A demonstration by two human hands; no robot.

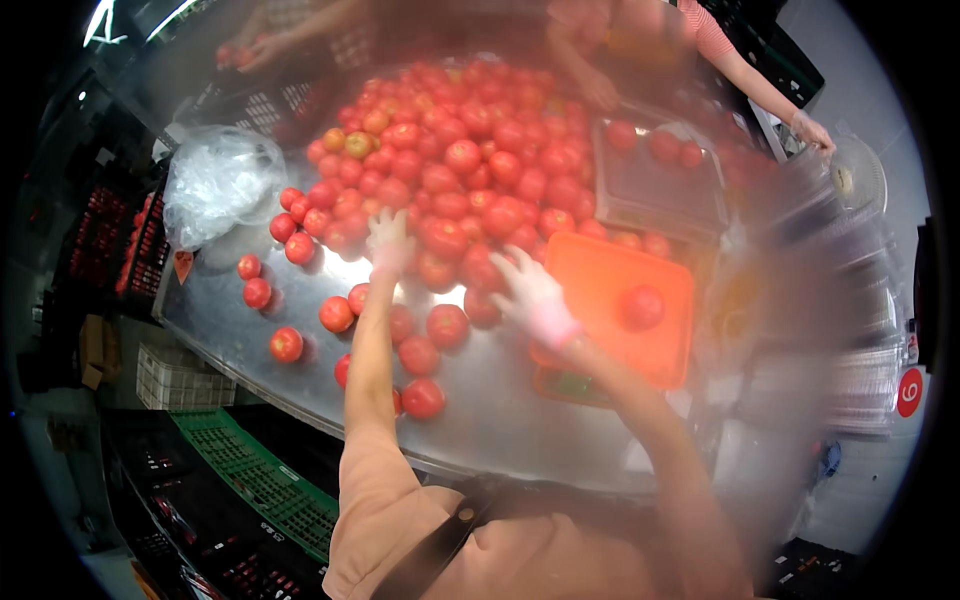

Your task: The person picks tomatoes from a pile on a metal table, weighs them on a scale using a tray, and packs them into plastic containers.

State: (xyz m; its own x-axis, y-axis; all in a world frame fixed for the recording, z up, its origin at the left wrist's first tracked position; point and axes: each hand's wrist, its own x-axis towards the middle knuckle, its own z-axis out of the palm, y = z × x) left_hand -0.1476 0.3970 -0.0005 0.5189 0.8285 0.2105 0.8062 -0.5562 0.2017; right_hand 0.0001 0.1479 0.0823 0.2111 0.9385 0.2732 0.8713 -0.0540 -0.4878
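Observation:
My left hand (390,241), in a pale glove, reaches to the near edge of a large pile of red tomatoes (463,156). Its fingers are spread over the tomatoes, and its palm is hidden. My right hand (537,298), gloved too, has its fingers apart beside a tomato (482,307) at the front of the pile; whether it touches is unclear. An orange plastic tray (600,274) lies just right of that hand, with one tomato (642,307) in it. Several loose tomatoes, one of them a front tomato (424,398), rest around my left forearm.
A clear plastic bag (221,180) sits on the metal table (495,420) at left. Behind the orange tray is a clear container (660,187) with tomatoes at its far side. Stacked clear packaging (862,322) stands right. Other people work across the table, one gloved hand (811,133) visible. Green crates (255,465) stand lower left.

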